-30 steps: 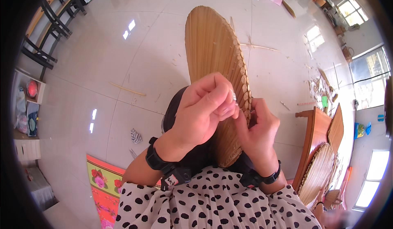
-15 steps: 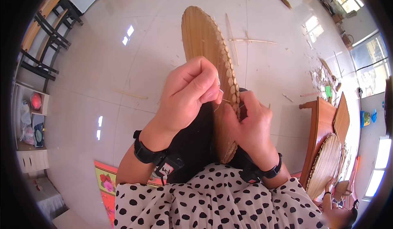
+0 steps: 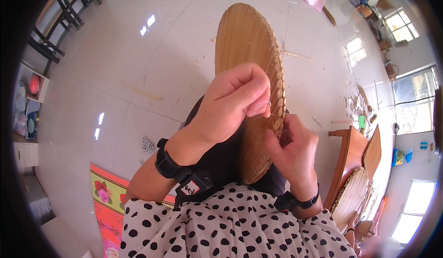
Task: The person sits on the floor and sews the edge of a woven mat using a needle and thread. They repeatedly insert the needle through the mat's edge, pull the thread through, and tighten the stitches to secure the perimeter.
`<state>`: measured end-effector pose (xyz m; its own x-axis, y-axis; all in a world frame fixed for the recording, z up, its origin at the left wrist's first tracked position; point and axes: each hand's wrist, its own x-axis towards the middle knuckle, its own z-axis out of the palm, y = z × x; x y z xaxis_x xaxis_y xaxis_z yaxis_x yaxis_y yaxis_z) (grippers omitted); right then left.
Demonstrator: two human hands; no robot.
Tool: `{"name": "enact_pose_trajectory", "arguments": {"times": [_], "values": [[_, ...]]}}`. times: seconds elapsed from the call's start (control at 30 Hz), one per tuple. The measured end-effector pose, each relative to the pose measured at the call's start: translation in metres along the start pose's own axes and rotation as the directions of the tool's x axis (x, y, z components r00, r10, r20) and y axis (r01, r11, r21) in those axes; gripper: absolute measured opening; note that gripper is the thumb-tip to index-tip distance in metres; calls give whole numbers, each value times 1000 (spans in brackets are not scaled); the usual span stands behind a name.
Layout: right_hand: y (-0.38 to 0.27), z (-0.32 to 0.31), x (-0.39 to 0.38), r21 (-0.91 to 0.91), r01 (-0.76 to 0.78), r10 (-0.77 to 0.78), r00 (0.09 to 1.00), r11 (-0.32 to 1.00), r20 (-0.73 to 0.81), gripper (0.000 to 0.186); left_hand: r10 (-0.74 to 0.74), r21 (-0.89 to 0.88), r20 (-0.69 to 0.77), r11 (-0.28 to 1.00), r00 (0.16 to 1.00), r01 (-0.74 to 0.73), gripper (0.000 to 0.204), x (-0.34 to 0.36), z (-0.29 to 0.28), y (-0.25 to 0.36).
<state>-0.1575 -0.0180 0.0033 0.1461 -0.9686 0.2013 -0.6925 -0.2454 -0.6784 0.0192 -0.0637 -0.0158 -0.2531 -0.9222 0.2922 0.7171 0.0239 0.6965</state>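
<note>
A long oval panel of tan straw strips (image 3: 242,36) stands tilted between my knees, its right rim bound with a knobbly stitched edge. My left hand (image 3: 235,99) is closed in a pinch in front of the panel, near the bound rim. A thin pale thread (image 3: 273,114) shows at its fingertips and runs toward that rim. My right hand (image 3: 297,147) grips the rim from the right, with its thumb on the front face and its fingers partly hidden behind the edge.
Straw scraps (image 3: 297,55) lie on the glossy tiled floor. A wooden table (image 3: 346,152) stands at right, with another straw panel (image 3: 353,191) and a person's hand (image 3: 353,221) beside it. A red floral mat (image 3: 104,216) lies at lower left; benches (image 3: 60,9) stand at far left.
The view has shifted. The panel's broad face turns more toward me. My left hand has moved right, closer to the rim, and less thread shows between it and the edge.
</note>
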Motion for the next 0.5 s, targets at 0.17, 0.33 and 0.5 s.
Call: {"name": "enact_pose_trajectory", "arguments": {"times": [0.17,0.33,0.5], "values": [[-6,-2,7,-69,42,-42,999,997,7,23,-37,23,-33,999,999,38,22,0,2,3],[2,9,6,-128,152,-162,984,980,-72,25,-76,175,-21,981,997,79,23,1,-1,11],[0,7,11,-109,148,-155,986,983,-60,26,-78,5,-72,997,994,79,23,4,-4,4]]}}
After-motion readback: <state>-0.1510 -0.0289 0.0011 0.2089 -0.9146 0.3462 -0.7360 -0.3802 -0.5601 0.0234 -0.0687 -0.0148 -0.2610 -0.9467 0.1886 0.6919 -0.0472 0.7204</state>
